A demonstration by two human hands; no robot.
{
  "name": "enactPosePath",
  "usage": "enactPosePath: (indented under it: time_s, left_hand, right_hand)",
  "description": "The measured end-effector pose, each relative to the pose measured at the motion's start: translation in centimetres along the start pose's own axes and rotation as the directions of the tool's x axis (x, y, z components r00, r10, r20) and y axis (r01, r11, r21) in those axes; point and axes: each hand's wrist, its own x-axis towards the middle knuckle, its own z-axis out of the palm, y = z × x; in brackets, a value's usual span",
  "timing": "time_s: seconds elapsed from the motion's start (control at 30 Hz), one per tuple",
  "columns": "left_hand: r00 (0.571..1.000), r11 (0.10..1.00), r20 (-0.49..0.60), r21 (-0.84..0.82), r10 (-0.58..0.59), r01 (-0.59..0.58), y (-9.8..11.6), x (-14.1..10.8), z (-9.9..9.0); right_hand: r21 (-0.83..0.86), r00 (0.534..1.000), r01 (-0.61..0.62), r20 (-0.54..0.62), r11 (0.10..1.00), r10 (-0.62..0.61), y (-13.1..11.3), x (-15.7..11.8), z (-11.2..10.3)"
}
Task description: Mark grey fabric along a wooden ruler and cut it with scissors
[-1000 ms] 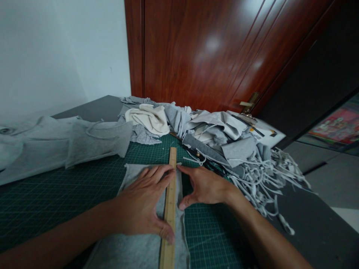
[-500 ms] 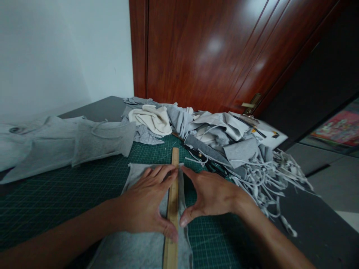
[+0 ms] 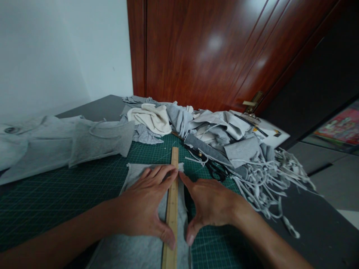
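Observation:
A wooden ruler lies lengthwise on a grey piece of fabric, near the fabric's right edge. My left hand rests over the fabric, fingers stretched, with its fingertips and thumb pressing on the ruler. On the other side, my right hand is open, thumb spread wide. Its index fingertip touches the fabric strip beside the ruler near the far end, and its thumb tip is by the fabric's right edge. Under the fabric is a green gridded cutting mat.
Black-handled scissors lie beyond my right hand. Grey fabric scraps are piled at the back, with a cream cloth among them. Thin fabric strips tangle at the right. Larger grey fabric pieces lie at the left.
My right thumb has slid nearer me and a little right, away from the ruler. My right index finger has shifted slightly left and nearer. My left hand stays on the ruler, thumb slightly lower.

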Motion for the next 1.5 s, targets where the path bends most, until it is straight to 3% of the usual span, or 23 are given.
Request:
enactPosePath:
  time_s: [0.2, 0.4, 0.93, 1.5]
  left_hand:
    - [0.999, 1.0, 0.051, -0.017, -0.002, 0.003, 0.8, -0.2, -0.7]
    - [0.999, 0.997, 0.04, -0.073, 0.015, -0.012, 1.4, -0.4, 0.3]
    - [0.999, 0.985, 0.043, -0.168, -0.022, 0.029, 0.3, -1.1, 0.4]
    - [0.997, 0.996, 0.063, -0.074, -0.05, 0.055, 1.0, -0.8, 0.5]
  right_hand:
    - [-0.039, 1.0, 0.003, -0.004, 0.999, -0.003, -0.1, 0.3, 0.2]
    - [-0.038, 0.999, 0.028, -0.034, 0.999, -0.029, 0.0, 0.4, 0.3]
    - [-0.025, 1.0, -0.029, -0.007, 0.999, 0.029, 0.1, 0.2, 0.3]
    - [0.011, 0.999, -0.024, 0.029, 1.0, 0.024, 0.1, 0.2, -0.2]
